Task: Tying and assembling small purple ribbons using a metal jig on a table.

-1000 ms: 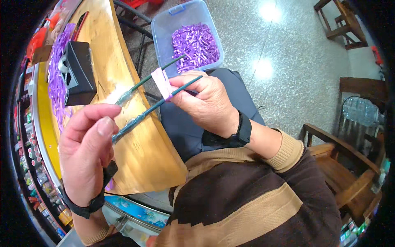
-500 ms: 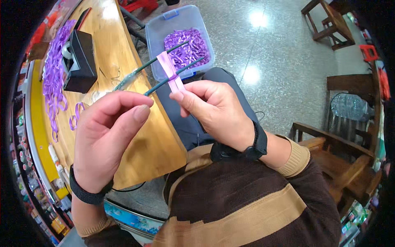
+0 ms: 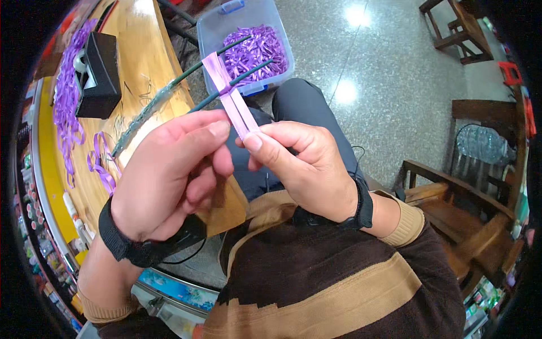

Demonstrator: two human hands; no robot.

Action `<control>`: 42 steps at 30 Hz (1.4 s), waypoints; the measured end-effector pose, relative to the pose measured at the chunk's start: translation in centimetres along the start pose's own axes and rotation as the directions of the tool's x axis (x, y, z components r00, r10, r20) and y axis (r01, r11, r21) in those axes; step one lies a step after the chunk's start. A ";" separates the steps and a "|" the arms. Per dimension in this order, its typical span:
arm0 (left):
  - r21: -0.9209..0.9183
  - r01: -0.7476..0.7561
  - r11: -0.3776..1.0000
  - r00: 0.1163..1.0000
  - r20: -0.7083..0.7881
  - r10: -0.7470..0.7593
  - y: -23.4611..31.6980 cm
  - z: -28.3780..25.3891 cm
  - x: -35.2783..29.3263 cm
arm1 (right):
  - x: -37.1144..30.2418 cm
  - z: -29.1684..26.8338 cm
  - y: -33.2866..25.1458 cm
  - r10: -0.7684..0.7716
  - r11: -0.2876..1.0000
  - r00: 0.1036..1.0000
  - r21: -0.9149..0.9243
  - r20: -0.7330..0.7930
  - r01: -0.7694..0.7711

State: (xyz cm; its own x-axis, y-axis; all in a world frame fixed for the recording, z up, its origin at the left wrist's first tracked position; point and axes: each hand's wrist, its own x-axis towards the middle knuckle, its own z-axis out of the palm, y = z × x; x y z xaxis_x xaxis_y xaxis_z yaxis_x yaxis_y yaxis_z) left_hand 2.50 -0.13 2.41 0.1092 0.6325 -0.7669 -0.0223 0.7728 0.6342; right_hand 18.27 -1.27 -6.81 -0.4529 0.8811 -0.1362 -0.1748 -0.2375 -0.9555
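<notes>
At left, wooden table (image 3: 151,53); shelves (image 3: 40,240), apparently

At twelve o'clock, translucent bluish rectangular plastic bin (image 3: 210,34), shiny purple ribbon pieces (image 3: 262,42) inside. At eleven, flat pale-pink ribbon strip (image 3: 217,70) across two slim dark-green rods (image 3: 187,74). At ten, on pale wooden tabletop (image 3: 141,51), black box-shaped holder (image 3: 104,93); at its nine, long purple ribbon strands (image 3: 68,85).

The left forearm (image 3: 107,274) is extended from the near left; the left hand (image 3: 169,175) is angled toward the far right, thumb and index tips held close, other fingers loosely curled. The right forearm (image 3: 385,216) is angled leftward, its right hand (image 3: 307,164) pinched, thumb pointed left.
</notes>
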 end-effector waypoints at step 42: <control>-0.207 0.042 0.977 0.998 -0.038 -0.051 -1.2 0.7 0.1 | 1.4 -0.3 0.7 0.293 0.754 0.946 0.574 0.141 -0.319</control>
State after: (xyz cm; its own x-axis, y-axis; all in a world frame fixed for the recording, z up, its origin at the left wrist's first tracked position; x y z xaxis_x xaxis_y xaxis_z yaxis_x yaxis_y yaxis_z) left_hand 3.26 -1.03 1.60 0.0726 0.5936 -0.8015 -0.2228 0.7930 0.5671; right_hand 17.76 -0.04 -7.73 -0.6027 0.7059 -0.3723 -0.4889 -0.6953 -0.5268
